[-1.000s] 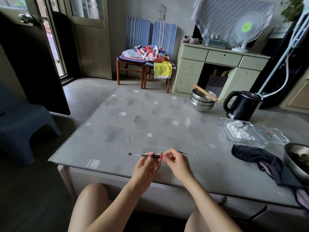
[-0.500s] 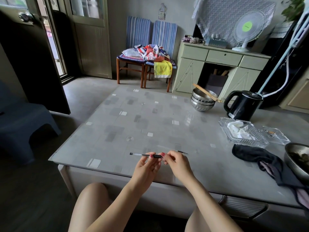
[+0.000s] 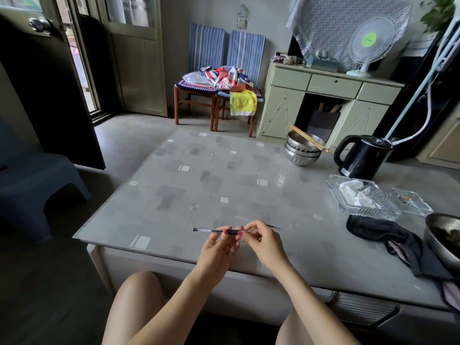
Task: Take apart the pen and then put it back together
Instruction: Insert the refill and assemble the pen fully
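Observation:
A slim clear pen barrel [image 3: 207, 230] with a black ribbed grip lies level in my fingers, just above the near edge of the grey table [image 3: 224, 175]. My left hand [image 3: 220, 247] pinches the black grip from below. My right hand [image 3: 261, 239] pinches the pen's right end, which its fingers hide. A thin dark piece [image 3: 273, 227], seemingly the refill or tip, pokes out to the right past my right hand; whether it lies on the table or is held I cannot tell.
Stacked steel bowls with chopsticks [image 3: 302, 150] and a black kettle [image 3: 361, 156] stand at the back right. A glass tray [image 3: 363, 197], a dark cloth [image 3: 383, 237] and a metal bowl [image 3: 445, 236] sit on the right. My bare knees are below the table edge.
Both hands stay together on the pen; the right fingers have shifted slightly at the grip end. The pen has hardly moved.

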